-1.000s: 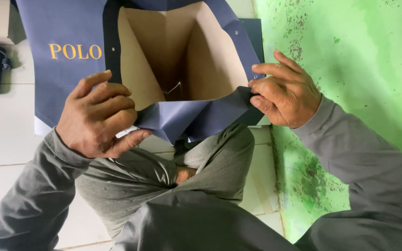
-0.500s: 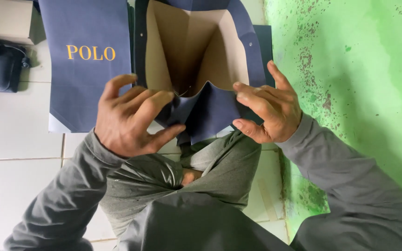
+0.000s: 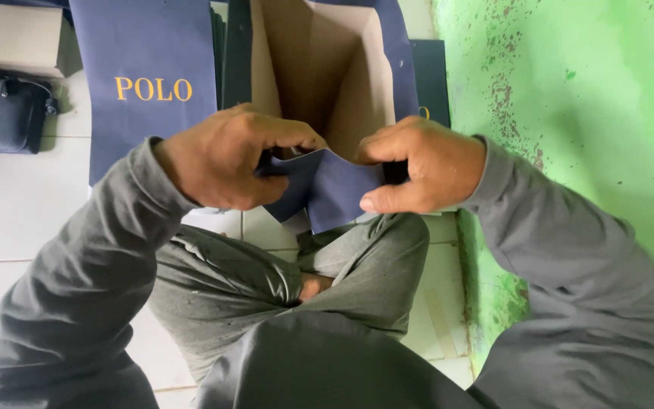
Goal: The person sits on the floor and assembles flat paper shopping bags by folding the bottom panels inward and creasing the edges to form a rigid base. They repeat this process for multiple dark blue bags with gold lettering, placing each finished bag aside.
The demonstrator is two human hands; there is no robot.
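I see my left hand [image 3: 225,159] and my right hand [image 3: 421,167] both pinching with closed fingers the navy flap [image 3: 327,189] of the open paper bag [image 3: 319,76], which lies above my crossed legs [image 3: 289,273] on the tiled floor [image 3: 17,220], beside a flat navy bag [image 3: 145,76].

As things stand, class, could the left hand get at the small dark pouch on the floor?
Probably not at once: the left hand is gripping the bag's blue flap; the pouch lies apart, unobstructed.
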